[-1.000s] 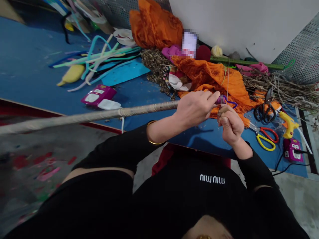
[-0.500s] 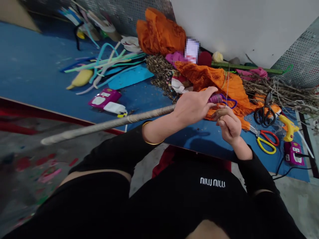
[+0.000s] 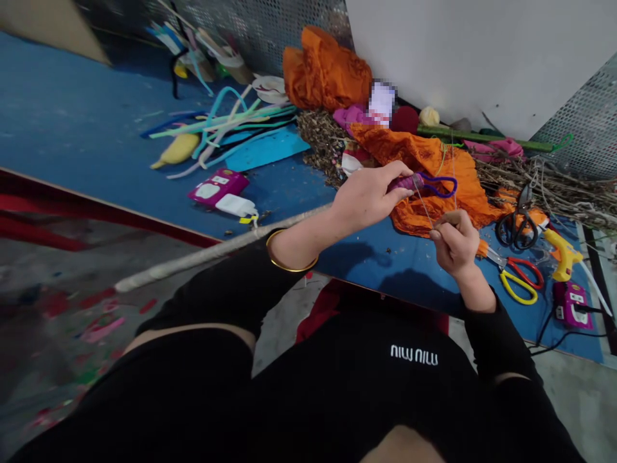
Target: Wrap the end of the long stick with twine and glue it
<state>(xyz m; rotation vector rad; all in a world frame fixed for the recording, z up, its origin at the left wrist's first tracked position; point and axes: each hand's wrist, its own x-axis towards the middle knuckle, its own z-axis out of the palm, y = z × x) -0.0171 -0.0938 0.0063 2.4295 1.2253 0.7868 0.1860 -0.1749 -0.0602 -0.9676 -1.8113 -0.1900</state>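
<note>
My left hand [image 3: 369, 196] is closed round the end of a long pale wrapped stick [image 3: 202, 254], which slants down left past my forearm. Purple wrapping [image 3: 407, 182] covers the held end, and a loop of purple cord [image 3: 448, 187] sticks out beyond it. A thin thread [image 3: 424, 207] stretches from the wrapping to my right hand [image 3: 456, 241], whose fingers pinch it. More of the thread rises from that hand past the orange cloth [image 3: 465, 177], which lies behind both hands. The stick's part inside my left palm is hidden.
Red-and-yellow-handled scissors [image 3: 520, 280], black scissors [image 3: 518, 225] and a yellow glue gun [image 3: 563, 254] lie at right. A purple power strip [image 3: 219, 188], fuzzy stems [image 3: 226, 128] and a yellow gourd-like object [image 3: 177, 151] are at left. Dried twigs [image 3: 569, 180] lie behind.
My right hand has moved down and right, away from the wrapping, and the thread between the hands now shows taut. The stick's far end has shifted right and slightly down in view.
</note>
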